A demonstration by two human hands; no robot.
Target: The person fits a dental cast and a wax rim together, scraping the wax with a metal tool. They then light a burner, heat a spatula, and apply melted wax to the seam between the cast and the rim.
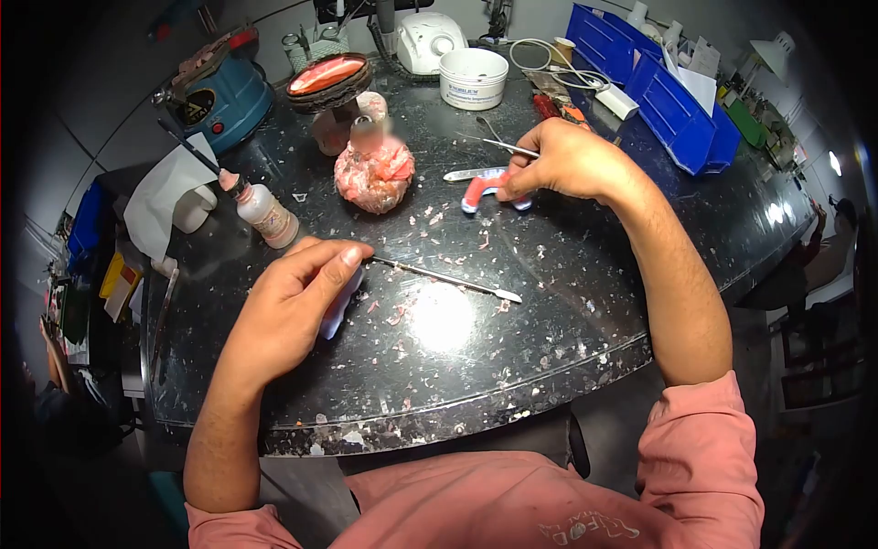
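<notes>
My left hand [297, 297] is closed around a pale blue piece [337, 311], mostly hidden under the palm. A slim metal wax carver [439, 277] with a pale blade stretches right from its fingertips, low over the black bench. Farther back, my right hand [567, 160] is closed, with a thin metal instrument [501, 145] between its fingers, pointing left. Its lower fingertips are at a horseshoe-shaped red wax rim [477, 189] with a blue-white base. Behind that rim lies a flat metal blade [462, 176].
Pink scraps dot the black bench [549, 348]. A pink-coated round lump [373, 178], a dropper bottle [268, 217], a red wax dish on a stand [329, 80] and a white tub [473, 80] stand behind my hands. Blue bins [672, 114] are at right, a teal machine [222, 101] at left.
</notes>
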